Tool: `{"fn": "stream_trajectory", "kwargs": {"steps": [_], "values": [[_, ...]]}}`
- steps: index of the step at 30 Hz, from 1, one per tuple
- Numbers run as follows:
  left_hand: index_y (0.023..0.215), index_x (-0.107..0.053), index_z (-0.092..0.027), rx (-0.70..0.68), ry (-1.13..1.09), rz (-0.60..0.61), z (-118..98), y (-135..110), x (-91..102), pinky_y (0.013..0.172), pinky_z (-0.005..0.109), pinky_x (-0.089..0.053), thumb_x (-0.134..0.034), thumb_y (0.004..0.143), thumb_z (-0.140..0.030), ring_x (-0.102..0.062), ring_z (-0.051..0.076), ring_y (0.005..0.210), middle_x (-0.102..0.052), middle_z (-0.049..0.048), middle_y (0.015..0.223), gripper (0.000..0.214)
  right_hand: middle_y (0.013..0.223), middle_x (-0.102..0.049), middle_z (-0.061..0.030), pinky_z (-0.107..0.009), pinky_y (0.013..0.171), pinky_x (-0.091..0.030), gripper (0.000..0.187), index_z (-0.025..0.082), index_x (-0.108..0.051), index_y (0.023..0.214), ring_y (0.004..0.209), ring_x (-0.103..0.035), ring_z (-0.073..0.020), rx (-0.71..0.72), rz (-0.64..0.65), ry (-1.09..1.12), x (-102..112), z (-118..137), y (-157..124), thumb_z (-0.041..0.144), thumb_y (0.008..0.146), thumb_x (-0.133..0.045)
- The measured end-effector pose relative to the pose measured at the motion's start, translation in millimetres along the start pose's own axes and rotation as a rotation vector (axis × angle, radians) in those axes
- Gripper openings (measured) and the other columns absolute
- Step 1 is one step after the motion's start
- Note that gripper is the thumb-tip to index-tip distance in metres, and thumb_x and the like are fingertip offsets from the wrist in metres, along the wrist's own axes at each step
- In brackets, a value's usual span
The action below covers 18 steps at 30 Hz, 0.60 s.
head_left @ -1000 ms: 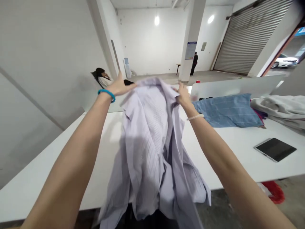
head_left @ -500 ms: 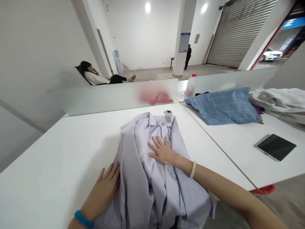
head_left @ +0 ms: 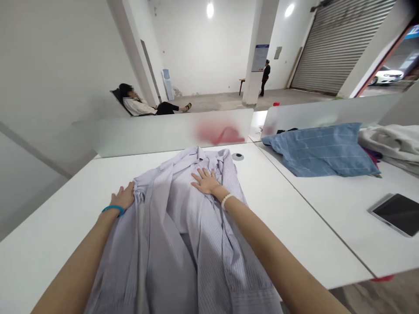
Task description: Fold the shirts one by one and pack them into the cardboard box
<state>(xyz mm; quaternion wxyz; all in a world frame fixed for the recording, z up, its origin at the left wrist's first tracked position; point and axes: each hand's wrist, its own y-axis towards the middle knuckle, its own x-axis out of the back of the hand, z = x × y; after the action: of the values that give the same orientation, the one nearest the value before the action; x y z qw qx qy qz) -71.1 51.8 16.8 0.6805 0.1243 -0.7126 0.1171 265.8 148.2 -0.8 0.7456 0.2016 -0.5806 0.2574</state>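
Observation:
A light purple, finely striped shirt (head_left: 183, 209) lies spread on the white table (head_left: 65, 196), its collar at the far end and its lower part running toward me, out of view at the bottom. My left hand (head_left: 123, 198), with a blue band at the wrist, is closed on the shirt's left edge, where the cloth bunches up beside the fingers. Flat on the upper chest of the shirt, just below the collar, rests my right hand (head_left: 206, 181) with its fingers spread. A pale bead bracelet circles that wrist.
Frosted dividers (head_left: 163, 133) run along the table's back edge. On the right lie a blue cloth (head_left: 324, 148), a pile of whitish cloth (head_left: 393, 139) and a black-screened tablet (head_left: 401, 213). Beyond the divider, a person (head_left: 140, 104) reclines and another person (head_left: 266, 77) stands.
My left hand has moved up and left, drawing the shirt's left side outward and spreading it wider. My right hand stays flat on the shirt. The view has shifted slightly.

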Motion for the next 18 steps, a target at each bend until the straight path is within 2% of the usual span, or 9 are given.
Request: {"fn": "stream_trajectory", "kwargs": {"steps": [3, 5, 8, 10, 12, 14, 16, 18], "values": [[0.129, -0.046, -0.008, 0.046, 0.005, -0.107, -7, 14, -0.3, 0.094, 0.055, -0.037, -0.026, 0.089, -0.020, -0.046, 0.036, 0.121, -0.058, 0.0224, 0.122, 0.047, 0.155, -0.014, -0.0093, -0.062, 0.108, 0.000, 0.062, 0.027, -0.026, 0.147, 0.142, -0.009, -0.0317, -0.029, -0.004, -0.010, -1, -1, 13, 0.058, 0.094, -0.018], [0.130, -0.043, -0.003, 0.065, 0.014, -0.192, -13, 12, -1.8, 0.096, 0.051, -0.037, -0.024, 0.089, -0.018, -0.045, 0.034, 0.122, -0.054, 0.0252, 0.125, 0.047, 0.155, -0.015, -0.0087, -0.061, 0.108, 0.000, 0.061, 0.027, -0.027, 0.147, 0.142, -0.009, -0.0309, -0.035, -0.017, -0.021, -1, -1, 17, 0.057, 0.094, -0.018], [0.128, -0.046, -0.006, 0.010, 0.044, -0.317, -19, -5, -0.5, 0.104, 0.045, -0.030, -0.026, 0.090, -0.020, -0.039, 0.030, 0.127, -0.045, 0.0206, 0.136, 0.045, 0.155, -0.016, -0.0080, -0.061, 0.109, 0.000, 0.060, 0.028, -0.027, 0.147, 0.142, -0.009, -0.0304, -0.038, -0.033, -0.028, -3, -1, 17, 0.056, 0.094, -0.018], [0.120, -0.054, -0.009, -0.054, 0.080, -0.346, -23, -26, 6.0, 0.103, 0.044, -0.031, -0.029, 0.089, -0.023, -0.043, 0.030, 0.123, -0.048, 0.0169, 0.135, 0.041, 0.155, -0.016, -0.0077, -0.060, 0.108, 0.000, 0.060, 0.028, -0.026, 0.147, 0.142, -0.009, -0.0302, -0.039, -0.031, -0.030, -3, -1, 16, 0.056, 0.094, -0.018], [0.111, -0.059, -0.010, -0.107, 0.111, -0.317, -28, -56, 18.7, 0.095, 0.044, -0.038, -0.030, 0.089, -0.027, -0.050, 0.031, 0.114, -0.055, 0.0163, 0.126, 0.040, 0.155, -0.016, -0.0079, -0.060, 0.108, 0.000, 0.059, 0.028, -0.026, 0.147, 0.142, -0.009, -0.0302, -0.034, -0.035, -0.035, -4, -1, 15, 0.055, 0.094, -0.018], [0.104, -0.060, -0.011, -0.136, 0.099, -0.229, -35, -95, 35.0, 0.088, 0.043, -0.043, -0.028, 0.090, -0.030, -0.056, 0.030, 0.105, -0.060, 0.0155, 0.114, 0.040, 0.154, -0.021, -0.0086, -0.059, 0.109, -0.002, 0.058, 0.027, -0.026, 0.147, 0.141, -0.012, -0.0300, -0.025, -0.080, -0.038, -3, 0, 12, 0.054, 0.095, -0.020], [0.094, -0.060, -0.014, -0.136, 0.024, -0.065, -41, -142, 48.5, 0.080, 0.037, -0.046, -0.026, 0.091, -0.033, -0.062, 0.024, 0.091, -0.064, 0.0113, 0.098, 0.039, 0.151, -0.029, -0.0092, -0.057, 0.109, -0.004, 0.057, 0.024, -0.028, 0.146, 0.140, -0.015, -0.0294, -0.015, -0.175, -0.046, 0, 3, 9, 0.050, 0.096, -0.024], [0.086, -0.059, -0.019, -0.081, -0.083, 0.134, -44, -193, 50.6, 0.071, 0.032, -0.048, -0.026, 0.092, -0.038, -0.064, 0.020, 0.077, -0.066, 0.0050, 0.082, 0.039, 0.147, -0.036, -0.0098, -0.053, 0.111, -0.005, 0.054, 0.020, -0.035, 0.143, 0.139, -0.017, -0.0279, 0.002, -0.278, -0.062, 4, 7, 3, 0.046, 0.096, -0.028]]}}
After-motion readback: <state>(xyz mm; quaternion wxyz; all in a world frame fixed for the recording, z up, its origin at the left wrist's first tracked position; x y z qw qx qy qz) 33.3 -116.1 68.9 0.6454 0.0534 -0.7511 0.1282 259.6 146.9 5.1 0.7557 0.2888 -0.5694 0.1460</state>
